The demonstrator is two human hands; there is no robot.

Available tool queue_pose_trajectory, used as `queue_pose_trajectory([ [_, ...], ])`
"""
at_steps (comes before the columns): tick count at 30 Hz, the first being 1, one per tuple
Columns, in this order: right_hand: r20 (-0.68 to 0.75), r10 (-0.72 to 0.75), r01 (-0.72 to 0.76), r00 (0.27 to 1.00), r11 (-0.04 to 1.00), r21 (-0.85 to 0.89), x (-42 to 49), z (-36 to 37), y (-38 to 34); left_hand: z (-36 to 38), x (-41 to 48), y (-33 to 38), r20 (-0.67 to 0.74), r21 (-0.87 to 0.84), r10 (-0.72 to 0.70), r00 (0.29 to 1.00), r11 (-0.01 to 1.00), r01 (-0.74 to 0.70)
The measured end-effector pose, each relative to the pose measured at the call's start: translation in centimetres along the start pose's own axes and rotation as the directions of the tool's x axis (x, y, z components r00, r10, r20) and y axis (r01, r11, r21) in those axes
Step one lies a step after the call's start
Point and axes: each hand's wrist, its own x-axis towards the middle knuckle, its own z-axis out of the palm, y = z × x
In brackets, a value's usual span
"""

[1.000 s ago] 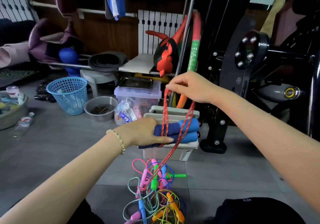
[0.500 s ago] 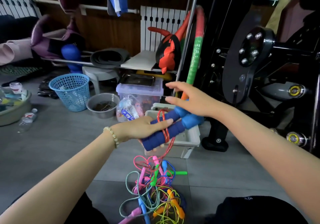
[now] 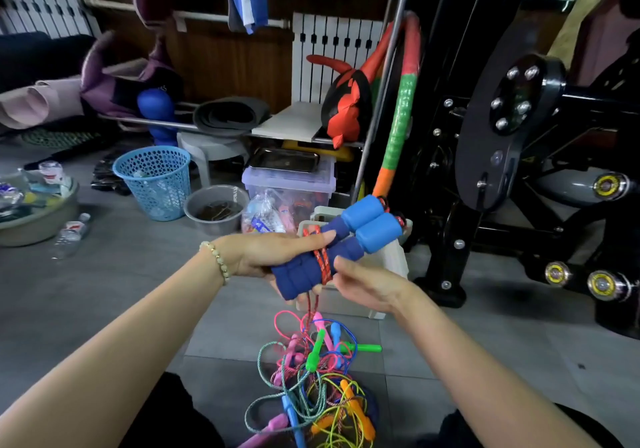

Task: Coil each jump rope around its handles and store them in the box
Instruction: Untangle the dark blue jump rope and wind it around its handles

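My left hand [image 3: 273, 255] grips two blue foam jump rope handles [image 3: 349, 239] held side by side, tilted up to the right. A red rope [image 3: 322, 263] is wound a few turns around their middle, and its loose end hangs down toward the floor. My right hand [image 3: 367, 283] is just below and right of the handles, fingers curled at the wound rope; whether it pinches the rope is hidden. The white box [image 3: 388, 267] stands on the floor right behind the handles, mostly covered by them. A tangled pile of coloured jump ropes [image 3: 318, 388] lies on the floor in front of me.
A clear lidded storage bin [image 3: 291, 188], a grey bowl [image 3: 214, 210] and a blue mesh basket [image 3: 156, 181] stand behind the box on the left. Black gym equipment [image 3: 519, 136] fills the right side. A basin [image 3: 38, 215] and plastic bottle [image 3: 71, 234] sit far left.
My right hand has come down from high above the handles, over them, to below them, laying red rope around them. The handles have tilted up and lifted off the box.
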Motion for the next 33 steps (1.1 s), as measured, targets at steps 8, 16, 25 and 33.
queue_pose_trajectory([
  [8, 0.005, 0.002, -0.001, 1.0, 0.979, -0.206, 0.9, 1.2, 0.7, -2.5, -1.1, -2.2, 0.006, 0.128, -0.094, 0.996, 0.987, 0.092],
  [16, -0.119, 0.034, -0.057, 0.992, 0.979, -0.196, 1.4, 0.8, 2.2, -2.7, 0.9, -3.9, -0.289, 0.059, 0.033, 0.957, 0.998, -0.017],
  [25, -0.223, 0.081, -0.172, 0.971, 0.889, -0.425, -2.2, -3.3, 1.6, -5.1, 2.8, -7.5, -0.767, 0.03, 0.059, 0.639, 0.998, -0.055],
  [33, -0.034, -0.24, 0.166, 0.97, 0.76, -0.629, 0.8, -1.4, -7.4, -2.1, 3.8, -6.1, -0.524, 0.344, 0.221, 0.823, 0.938, -0.033],
])
